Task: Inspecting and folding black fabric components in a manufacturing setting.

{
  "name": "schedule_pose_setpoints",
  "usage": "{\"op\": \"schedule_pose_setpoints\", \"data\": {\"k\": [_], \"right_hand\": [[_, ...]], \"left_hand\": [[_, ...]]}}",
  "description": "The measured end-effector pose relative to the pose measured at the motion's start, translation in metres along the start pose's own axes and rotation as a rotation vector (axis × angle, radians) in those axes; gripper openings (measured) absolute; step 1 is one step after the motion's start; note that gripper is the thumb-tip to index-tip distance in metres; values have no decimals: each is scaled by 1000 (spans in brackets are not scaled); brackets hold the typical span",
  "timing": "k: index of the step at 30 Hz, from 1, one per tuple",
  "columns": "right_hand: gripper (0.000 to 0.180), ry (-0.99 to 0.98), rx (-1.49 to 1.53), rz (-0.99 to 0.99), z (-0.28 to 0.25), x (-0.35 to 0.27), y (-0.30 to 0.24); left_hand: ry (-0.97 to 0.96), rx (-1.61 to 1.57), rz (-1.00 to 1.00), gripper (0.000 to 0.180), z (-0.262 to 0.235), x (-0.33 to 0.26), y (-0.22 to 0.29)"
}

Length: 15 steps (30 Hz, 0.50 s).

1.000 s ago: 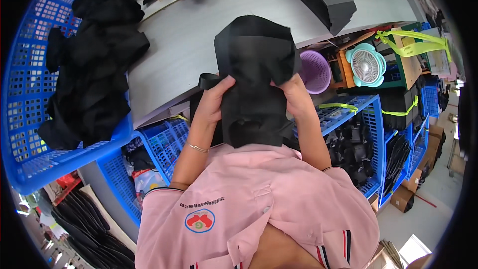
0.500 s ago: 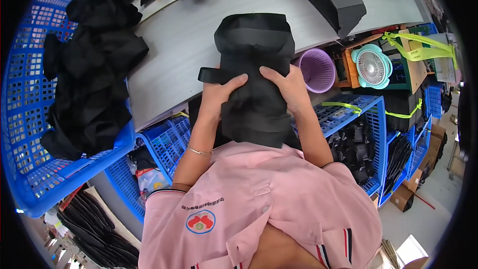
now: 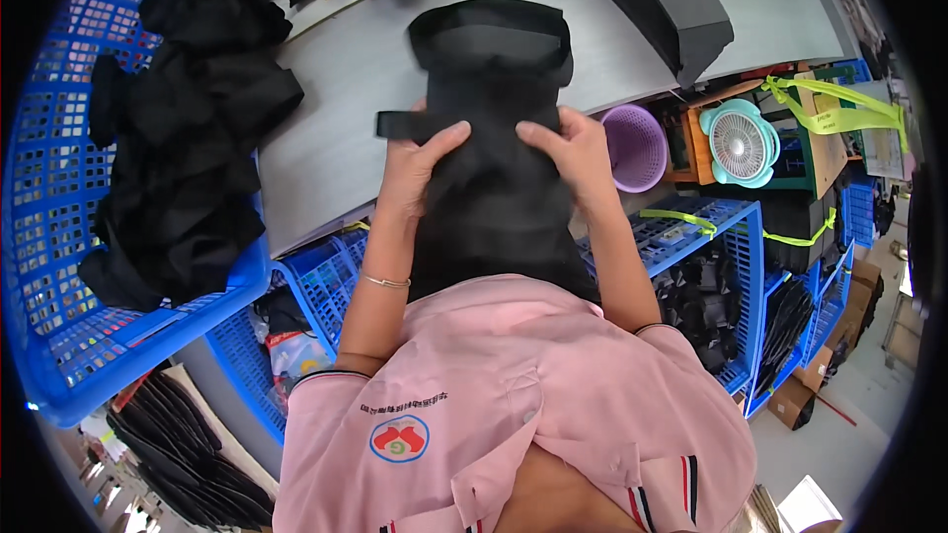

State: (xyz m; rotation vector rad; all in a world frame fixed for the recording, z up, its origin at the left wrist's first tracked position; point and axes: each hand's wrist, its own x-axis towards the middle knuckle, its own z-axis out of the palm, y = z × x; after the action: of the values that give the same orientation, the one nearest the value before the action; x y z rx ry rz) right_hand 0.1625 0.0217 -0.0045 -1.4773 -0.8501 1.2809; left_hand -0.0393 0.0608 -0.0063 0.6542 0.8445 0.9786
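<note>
Between my hands is a black fabric piece (image 3: pixel 499 153) with a strap (image 3: pixel 405 125) sticking out on its left side and a flared, open-looking band at its far end. My left hand (image 3: pixel 420 163) grips its left edge, thumb on top and fingers hidden beneath. On the opposite edge my right hand (image 3: pixel 578 153) holds it the same way, thumb pressing on the top face. The piece spans from over the table (image 3: pixel 336 99) back toward my body; whether it rests on anything cannot be seen.
To the left, a blue plastic basket (image 3: pixel 109 375) holds heaped black fabric pieces (image 3: pixel 197 158). A long black padded piece (image 3: pixel 662 10) lies at the table's far right. Right of my hands are a purple perforated bin (image 3: pixel 637 148), a turquoise fan (image 3: pixel 741 143) and a blue crate (image 3: pixel 750 276) of black pieces.
Both hands stay on the black fabric piece. The left hand and the piece have shifted slightly left and away from me, and the piece's near end looks lower and wider.
</note>
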Motion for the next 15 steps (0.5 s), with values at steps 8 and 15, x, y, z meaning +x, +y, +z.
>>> {"op": "schedule_pose_setpoints", "data": {"k": [8,15], "right_hand": [[36,265,-535,-229,12,45,21],[44,200,-711,-215,11,49,11]], "left_hand": [[447,1028,739,62,-6,21,5],[-273,1264,982,37,-17,48,19]]}}
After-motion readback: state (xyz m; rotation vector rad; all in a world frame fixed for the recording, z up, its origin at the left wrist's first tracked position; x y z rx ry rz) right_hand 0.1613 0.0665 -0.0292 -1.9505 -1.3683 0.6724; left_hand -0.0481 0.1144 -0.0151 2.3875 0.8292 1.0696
